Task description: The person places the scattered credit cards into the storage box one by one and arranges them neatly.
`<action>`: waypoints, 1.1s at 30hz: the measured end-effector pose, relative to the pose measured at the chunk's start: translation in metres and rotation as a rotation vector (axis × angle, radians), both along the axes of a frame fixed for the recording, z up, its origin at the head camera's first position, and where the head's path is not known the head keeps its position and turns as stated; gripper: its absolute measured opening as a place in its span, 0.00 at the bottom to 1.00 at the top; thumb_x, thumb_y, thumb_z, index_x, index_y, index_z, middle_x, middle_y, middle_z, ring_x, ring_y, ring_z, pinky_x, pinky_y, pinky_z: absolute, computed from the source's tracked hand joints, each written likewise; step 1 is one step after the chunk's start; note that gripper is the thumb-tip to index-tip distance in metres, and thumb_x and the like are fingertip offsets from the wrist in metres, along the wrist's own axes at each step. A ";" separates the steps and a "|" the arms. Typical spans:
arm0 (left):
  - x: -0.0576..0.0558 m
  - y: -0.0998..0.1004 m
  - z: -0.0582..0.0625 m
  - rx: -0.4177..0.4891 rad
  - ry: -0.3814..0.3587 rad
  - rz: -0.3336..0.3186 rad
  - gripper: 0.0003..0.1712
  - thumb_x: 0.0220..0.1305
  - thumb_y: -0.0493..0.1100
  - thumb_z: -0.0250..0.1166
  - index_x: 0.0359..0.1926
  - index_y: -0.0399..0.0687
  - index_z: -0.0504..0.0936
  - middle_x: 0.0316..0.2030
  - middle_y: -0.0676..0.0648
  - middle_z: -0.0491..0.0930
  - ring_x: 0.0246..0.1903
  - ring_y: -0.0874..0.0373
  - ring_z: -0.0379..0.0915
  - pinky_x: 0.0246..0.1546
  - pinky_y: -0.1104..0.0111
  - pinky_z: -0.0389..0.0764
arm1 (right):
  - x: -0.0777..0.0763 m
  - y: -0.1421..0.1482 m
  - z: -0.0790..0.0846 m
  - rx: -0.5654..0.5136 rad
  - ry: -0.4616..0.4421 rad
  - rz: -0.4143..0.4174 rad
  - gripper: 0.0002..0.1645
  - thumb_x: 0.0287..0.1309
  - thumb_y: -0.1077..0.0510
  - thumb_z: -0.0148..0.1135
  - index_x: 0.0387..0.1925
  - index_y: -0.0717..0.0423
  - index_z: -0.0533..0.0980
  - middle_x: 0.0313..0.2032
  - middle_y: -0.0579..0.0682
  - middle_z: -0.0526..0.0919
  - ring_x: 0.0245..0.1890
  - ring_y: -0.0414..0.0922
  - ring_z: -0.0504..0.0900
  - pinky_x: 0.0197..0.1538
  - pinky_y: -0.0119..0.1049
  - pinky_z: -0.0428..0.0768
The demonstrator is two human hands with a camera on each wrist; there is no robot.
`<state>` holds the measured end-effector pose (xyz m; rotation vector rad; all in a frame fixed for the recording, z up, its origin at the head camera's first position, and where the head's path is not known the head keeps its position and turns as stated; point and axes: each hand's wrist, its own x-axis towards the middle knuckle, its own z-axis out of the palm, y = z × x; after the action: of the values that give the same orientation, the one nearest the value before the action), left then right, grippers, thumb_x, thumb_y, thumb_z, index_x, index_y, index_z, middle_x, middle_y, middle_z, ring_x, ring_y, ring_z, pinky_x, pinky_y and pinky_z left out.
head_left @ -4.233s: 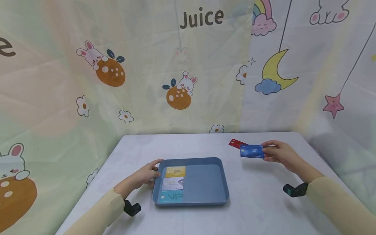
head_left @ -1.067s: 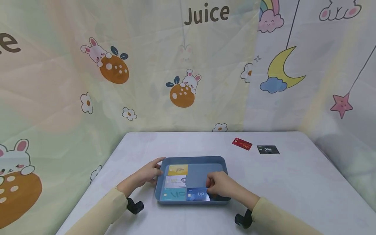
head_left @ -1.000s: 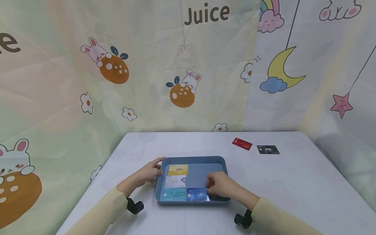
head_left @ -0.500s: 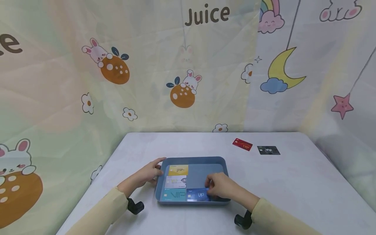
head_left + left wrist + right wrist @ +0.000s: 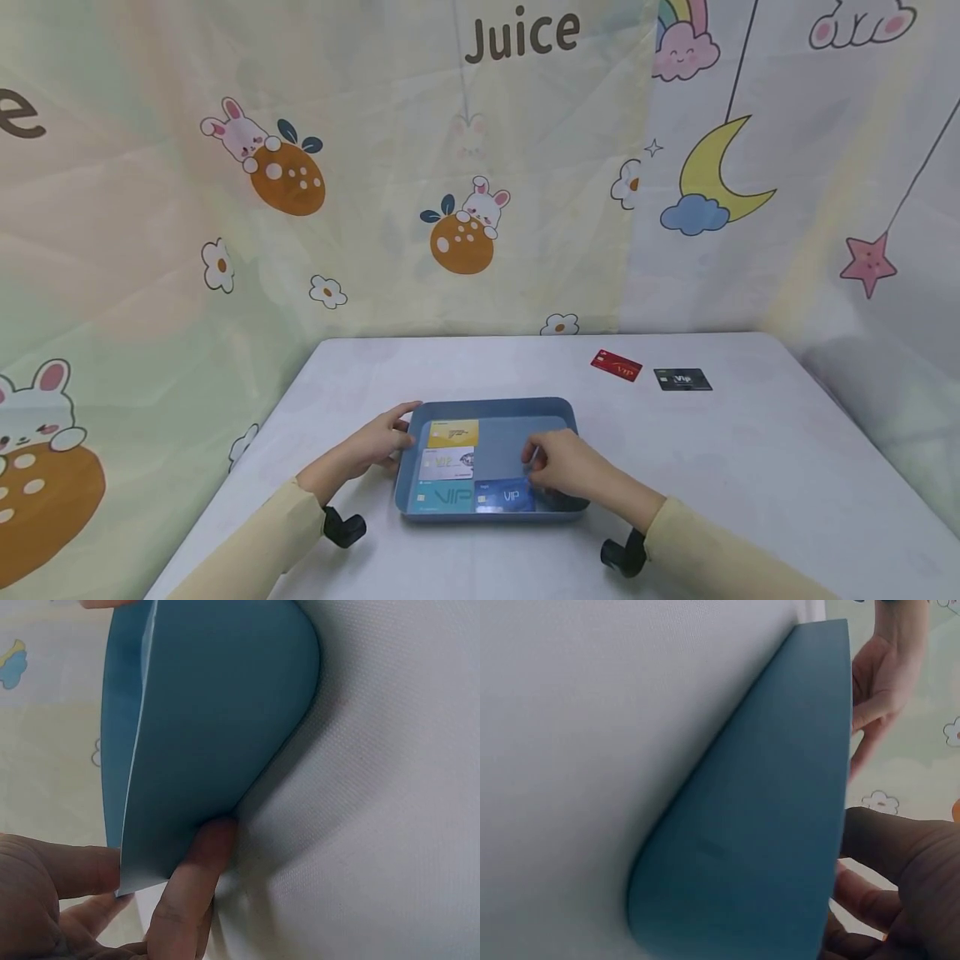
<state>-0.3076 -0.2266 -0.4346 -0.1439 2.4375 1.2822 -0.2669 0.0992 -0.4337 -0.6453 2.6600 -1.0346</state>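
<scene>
A blue-grey tray [image 5: 501, 446] lies on the table. My left hand [image 5: 377, 442] grips its left side, fingers [image 5: 191, 885] on the outer wall and others at the rim in the left wrist view. Inside the tray, a yellow card [image 5: 453, 433], a white VIP card [image 5: 447, 463] and a teal VIP card [image 5: 444, 497] form a left column. A blue VIP card [image 5: 504, 496] lies flat beside the teal one. Just right of it my right hand [image 5: 566, 467] hovers over the tray's right side, fingers bent loosely with no card seen between them. Its palm side is hidden in the head view.
Toward the back right of the white table [image 5: 720, 467] lie a red VIP card [image 5: 617, 365] and a black VIP card [image 5: 682, 380], side by side and apart. A patterned cloth backdrop [image 5: 375, 167] rises behind the table.
The blue card, held by my right hand above the right of the table earlier, now lies in the tray. In the last half second my right fingers have come off it. My left hand stays put.
</scene>
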 end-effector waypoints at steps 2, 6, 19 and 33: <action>0.000 0.000 0.000 -0.001 0.000 0.001 0.42 0.68 0.32 0.59 0.80 0.54 0.60 0.67 0.31 0.68 0.51 0.44 0.74 0.34 0.61 0.84 | -0.002 0.001 0.003 0.000 0.014 -0.016 0.11 0.55 0.67 0.73 0.40 0.58 0.82 0.25 0.45 0.78 0.24 0.41 0.76 0.27 0.32 0.77; -0.002 0.000 -0.001 -0.011 0.001 0.004 0.42 0.67 0.32 0.60 0.80 0.54 0.60 0.66 0.31 0.68 0.52 0.44 0.74 0.35 0.60 0.84 | -0.006 0.004 0.008 0.005 0.040 -0.050 0.12 0.56 0.65 0.74 0.42 0.56 0.83 0.28 0.44 0.79 0.28 0.42 0.75 0.30 0.32 0.77; -0.001 0.000 -0.002 -0.018 0.002 0.007 0.42 0.68 0.32 0.59 0.80 0.54 0.60 0.67 0.31 0.68 0.52 0.44 0.75 0.35 0.60 0.84 | -0.032 0.026 0.019 0.057 0.221 -0.142 0.13 0.59 0.61 0.73 0.47 0.52 0.84 0.35 0.44 0.82 0.37 0.42 0.78 0.41 0.33 0.82; -0.003 -0.003 -0.003 -0.006 -0.002 -0.004 0.42 0.67 0.33 0.60 0.80 0.54 0.60 0.66 0.31 0.68 0.51 0.45 0.74 0.33 0.61 0.83 | -0.069 0.081 0.014 0.219 0.399 -0.195 0.17 0.57 0.62 0.75 0.49 0.53 0.83 0.48 0.54 0.86 0.51 0.55 0.83 0.57 0.56 0.81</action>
<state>-0.3103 -0.2292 -0.4379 -0.1424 2.4388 1.2724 -0.3363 0.1802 -0.4201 -0.6088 3.1790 -0.6968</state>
